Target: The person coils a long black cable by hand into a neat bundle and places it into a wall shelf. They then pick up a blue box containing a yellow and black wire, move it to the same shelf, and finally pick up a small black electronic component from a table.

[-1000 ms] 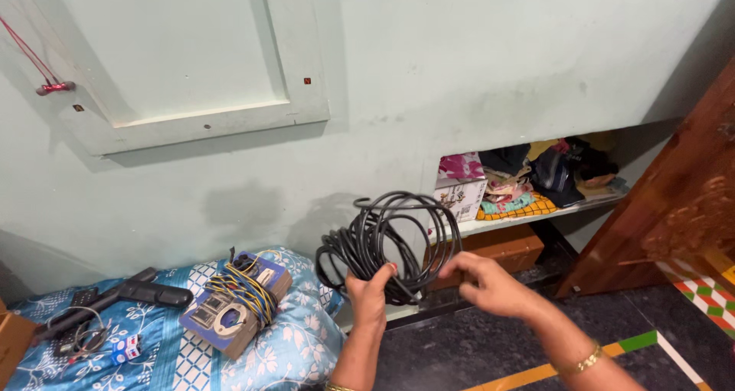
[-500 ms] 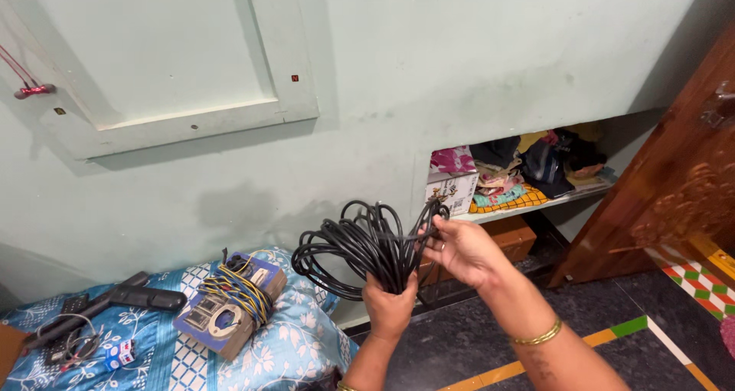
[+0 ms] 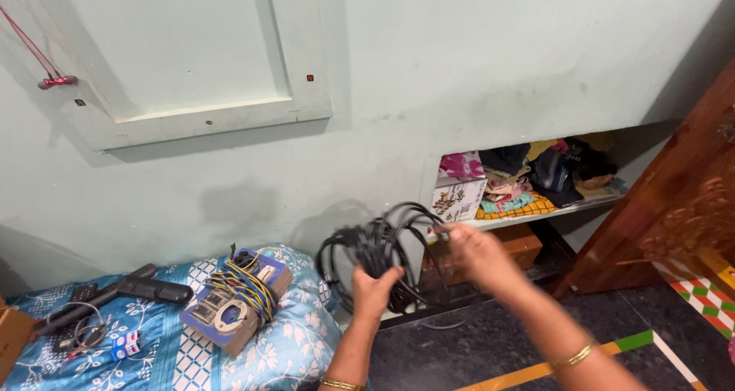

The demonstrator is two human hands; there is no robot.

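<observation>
One pale green wall [image 3: 475,62] fills the far side — one panelled hatch [image 3: 184,54] set in it, upper left. One carved wooden door [image 3: 674,207] stands at right. One blue floral cushion [image 3: 291,345] lies near left, carrying one flat blue-grey block wound with yellow wire [image 3: 233,299], two black remotes [image 3: 115,293] and a small tangle of cord at the far left edge. One low shelf [image 3: 528,216] holds heaped clothes and one white printed carton [image 3: 458,198], a pink box stacked on top. One coil of black cable [image 3: 379,249] — centre, in front of the wall, off the floor. Left hand [image 3: 373,293] grips its lower loops, fingers curled round them. Right hand [image 3: 478,255] pinches a strand at the coil's right edge; blurred, so finger detail is unclear.
</observation>
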